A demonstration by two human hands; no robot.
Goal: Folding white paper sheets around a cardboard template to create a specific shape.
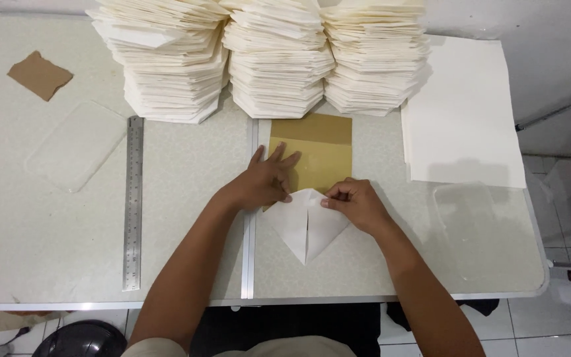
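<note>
Pale speckled folding table (186, 198) with a metal seam down the middle, white tiled floor (563, 211) off to the right. Three tall stacks of folded paper (279, 56) line the far edge (flat white sheets (464, 112) beside them), and a steel ruler (133, 201) lies to the left. The left hand (262, 182) lies flat, fingers spread, on a tan card (318, 155). The right hand (355, 201) pinches the top edge of the white folded paper (305, 228), which lies at centre pointing toward the person.
</note>
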